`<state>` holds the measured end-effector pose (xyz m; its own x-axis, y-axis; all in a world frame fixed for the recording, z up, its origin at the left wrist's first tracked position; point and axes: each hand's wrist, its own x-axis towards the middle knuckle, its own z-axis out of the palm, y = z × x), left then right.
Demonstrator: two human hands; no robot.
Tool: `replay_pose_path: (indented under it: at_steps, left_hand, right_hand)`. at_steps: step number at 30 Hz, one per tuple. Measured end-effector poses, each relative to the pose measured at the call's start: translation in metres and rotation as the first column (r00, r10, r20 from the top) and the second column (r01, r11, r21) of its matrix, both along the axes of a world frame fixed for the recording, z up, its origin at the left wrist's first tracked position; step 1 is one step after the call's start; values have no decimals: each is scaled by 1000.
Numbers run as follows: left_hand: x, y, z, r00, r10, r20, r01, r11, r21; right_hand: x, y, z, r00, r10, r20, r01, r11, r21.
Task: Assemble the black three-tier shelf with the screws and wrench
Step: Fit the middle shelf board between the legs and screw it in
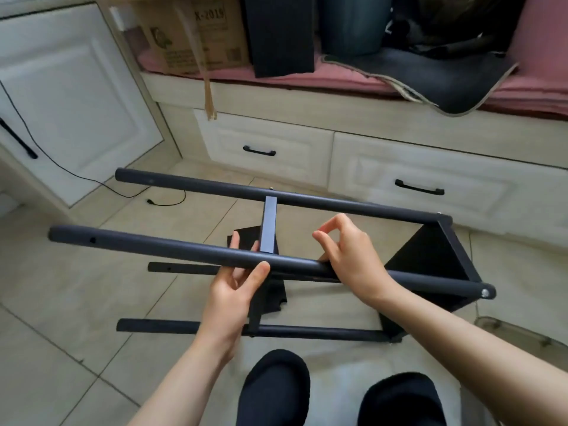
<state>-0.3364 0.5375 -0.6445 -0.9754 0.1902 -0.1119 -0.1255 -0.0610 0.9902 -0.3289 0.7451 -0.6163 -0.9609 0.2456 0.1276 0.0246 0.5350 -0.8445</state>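
The black shelf frame lies on its side on the tiled floor. Its near upper pole (172, 249) and far upper pole (322, 201) run left to right, joined by a flat crossbar (270, 224). A black shelf panel (430, 259) is fixed at the right end, where a screw head (485, 292) shows. My left hand (238, 281) grips the near upper pole from below at the crossbar joint, thumb on the front. My right hand (347, 250) rests on the same pole, with thumb and forefinger pinched together above it. Two lower poles (159, 325) lie near the floor.
A white cabinet with drawers (264, 146) stands behind the frame. On its pink-covered top sit a cardboard box (190, 35), a black panel (281, 35) and a dark mat (430, 78). A black cable (92, 179) trails over the floor at the left. My dark slippers (276, 388) are below.
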Motion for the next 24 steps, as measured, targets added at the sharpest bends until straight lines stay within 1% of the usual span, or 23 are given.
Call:
replay_pose_path:
  at_steps: [4,9,14,21,24]
  left_hand:
    - [8,-7,-17,997,-1,75,-2,1000,31]
    - [14,-12,-30,989,1,147,-13,997,81]
    - [15,-13,-28,985,-8,171,-1,999,51]
    - [24,-31,-28,965,-22,262,20,1000,11]
    - [33,-39,-28,955,-11,295,6,1000,18]
  right_hand:
    - [3,-3,-14,999,13,30,-15,997,73]
    - [6,-10,-25,998,33,61,-39,995,96]
    - [6,-10,-26,998,16,53,-20,996,86]
    - [21,-21,-32,994,19,106,-27,997,79]
    - [30,-29,-35,991,19,131,-31,996,89]
